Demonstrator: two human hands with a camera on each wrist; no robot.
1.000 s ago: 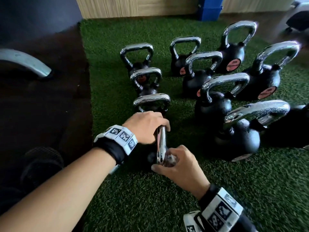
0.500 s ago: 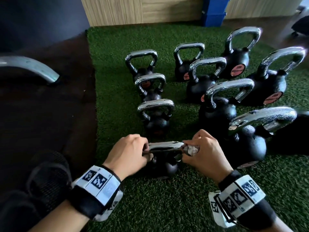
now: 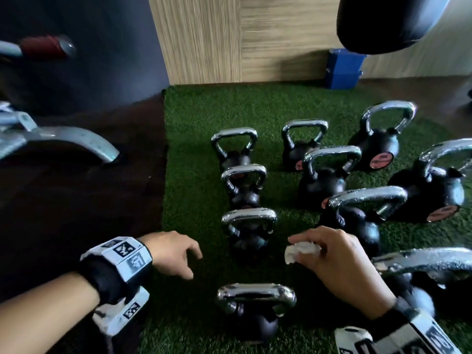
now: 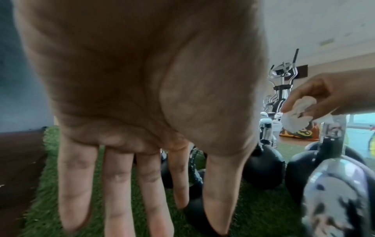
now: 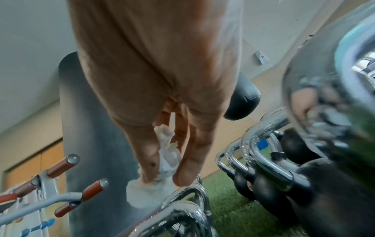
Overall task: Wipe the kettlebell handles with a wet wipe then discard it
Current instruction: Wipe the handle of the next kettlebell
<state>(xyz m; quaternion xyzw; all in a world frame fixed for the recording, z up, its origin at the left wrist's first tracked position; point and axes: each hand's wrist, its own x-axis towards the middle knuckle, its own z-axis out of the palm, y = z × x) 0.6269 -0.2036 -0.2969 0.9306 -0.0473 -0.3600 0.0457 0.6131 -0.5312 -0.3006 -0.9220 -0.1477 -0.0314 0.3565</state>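
Several black kettlebells with chrome handles stand on green turf (image 3: 194, 159). The nearest small kettlebell (image 3: 255, 305) stands free between my hands. My right hand (image 3: 329, 254) pinches a crumpled white wet wipe (image 3: 301, 250) and hovers right of the second kettlebell (image 3: 249, 226) in the left row. The wipe (image 5: 162, 160) sits between thumb and fingers just above a chrome handle (image 5: 182, 206). My left hand (image 3: 176, 251) hovers left of that row with fingers straight and spread (image 4: 113, 184), holding nothing. The wipe (image 4: 296, 115) also shows at the right of the left wrist view.
Larger kettlebells (image 3: 357, 213) crowd the right side, one very close to my right wrist (image 3: 429, 267). A grey machine leg (image 3: 76, 141) lies on the dark floor at left. A blue box (image 3: 343, 70) and a hanging black bag (image 3: 398, 24) are at the back.
Both hands have let go of the nearest kettlebell's handle and lifted away from it, toward the second one. The wipe stays in my right hand. The head view has tilted up.
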